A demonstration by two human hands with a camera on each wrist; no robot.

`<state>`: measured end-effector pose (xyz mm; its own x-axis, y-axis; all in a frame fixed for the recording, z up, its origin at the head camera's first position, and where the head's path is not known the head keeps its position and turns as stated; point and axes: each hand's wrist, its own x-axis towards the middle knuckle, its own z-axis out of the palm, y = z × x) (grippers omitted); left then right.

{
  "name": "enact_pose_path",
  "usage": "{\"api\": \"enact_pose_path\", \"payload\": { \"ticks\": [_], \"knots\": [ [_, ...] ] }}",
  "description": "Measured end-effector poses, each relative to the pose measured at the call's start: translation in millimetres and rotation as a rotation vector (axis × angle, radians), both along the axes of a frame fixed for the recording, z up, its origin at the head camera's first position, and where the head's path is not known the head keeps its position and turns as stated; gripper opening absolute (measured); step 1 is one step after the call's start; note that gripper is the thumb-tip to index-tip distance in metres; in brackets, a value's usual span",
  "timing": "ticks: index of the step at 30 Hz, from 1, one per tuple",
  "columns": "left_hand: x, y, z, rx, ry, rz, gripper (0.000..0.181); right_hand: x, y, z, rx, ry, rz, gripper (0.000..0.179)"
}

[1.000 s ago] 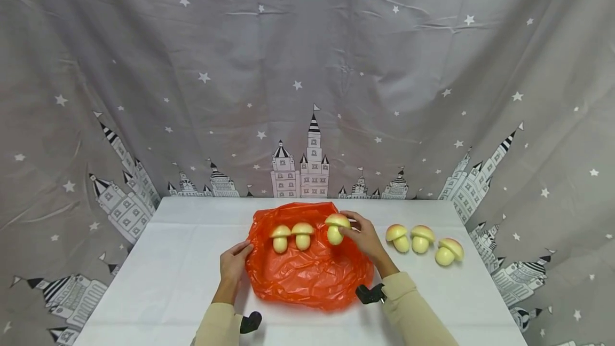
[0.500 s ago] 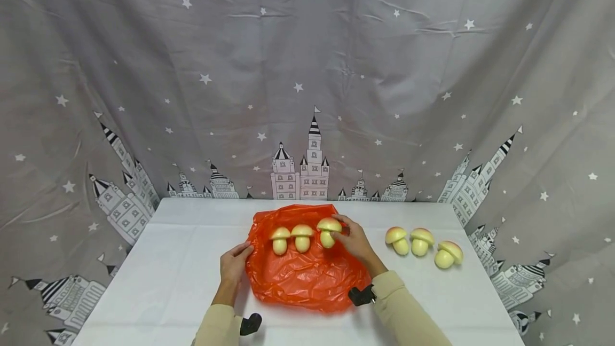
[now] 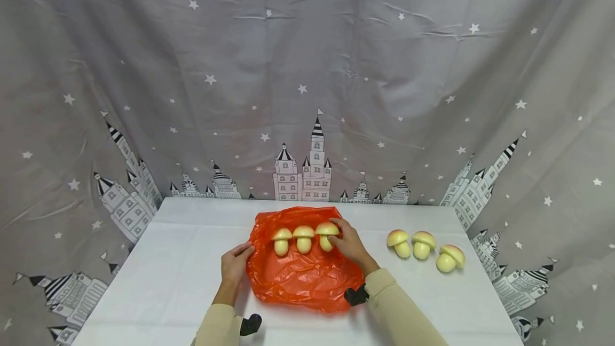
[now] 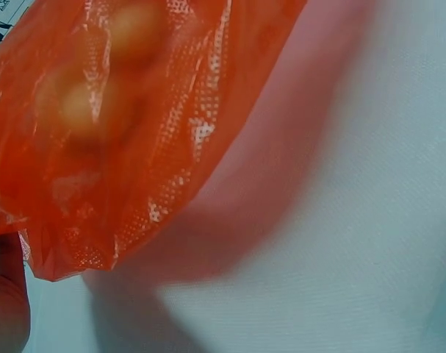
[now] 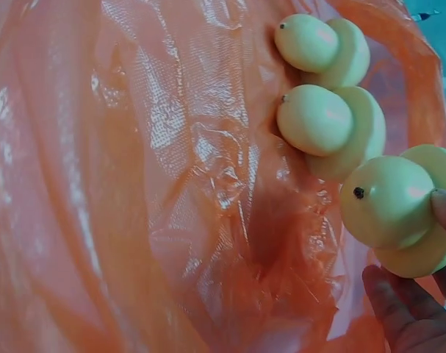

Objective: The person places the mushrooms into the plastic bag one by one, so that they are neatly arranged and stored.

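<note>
A red plastic bag (image 3: 302, 284) lies spread open on the table, its rim turned up around a shallow hollow. My left hand (image 3: 234, 265) pinches the bag's left rim; in the left wrist view much of that hand is out of frame. With thumb and fingers, my right hand (image 3: 353, 245) grips a toy mushroom (image 5: 388, 202), pale yellow with a reddish cap, inside the bag's right part. To its left, a left mushroom (image 3: 281, 242) and a middle mushroom (image 3: 304, 239) stand side by side in the bag, caps toward the far side.
Right of the bag, three more mushrooms lie on the white table (image 3: 192, 239): a near-side one (image 3: 399, 243), a middle one (image 3: 423, 245) and a far-right one (image 3: 450, 258). A grey curtain (image 3: 307, 68) with printed castles hangs behind the table.
My right hand has moved left and slightly down with its mushroom, bringing it beside the two others in the bag. The left hand has stayed on the bag's rim.
</note>
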<state>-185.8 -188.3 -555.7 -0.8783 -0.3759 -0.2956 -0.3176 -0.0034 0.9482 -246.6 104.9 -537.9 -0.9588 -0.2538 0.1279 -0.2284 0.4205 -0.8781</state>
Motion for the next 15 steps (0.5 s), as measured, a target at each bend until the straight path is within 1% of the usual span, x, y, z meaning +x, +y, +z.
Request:
{"api": "enact_pose_path", "payload": {
  "ticks": [4,7,12,15],
  "knots": [
    [0.6,0.1,-2.0,-0.006,-0.002,0.003,0.039,-3.1,-5.3,-7.6,0.079,0.015,-0.018,0.047],
    [0.3,0.0,-1.3,0.002,-0.003,0.006,0.039,-4.1,-11.6,-9.8,0.114,-0.004,-0.056,0.047],
    [-0.5,-0.4,0.1,0.012,0.0,0.005,0.039,-5.8,-19.4,-11.5,0.155,-0.041,-0.12,0.047],
    [-0.1,-0.9,-0.5,0.008,-0.004,-0.003,0.039,-6.4,-20.9,-14.0,0.17,-0.034,-0.135,0.047]
  ]
}}
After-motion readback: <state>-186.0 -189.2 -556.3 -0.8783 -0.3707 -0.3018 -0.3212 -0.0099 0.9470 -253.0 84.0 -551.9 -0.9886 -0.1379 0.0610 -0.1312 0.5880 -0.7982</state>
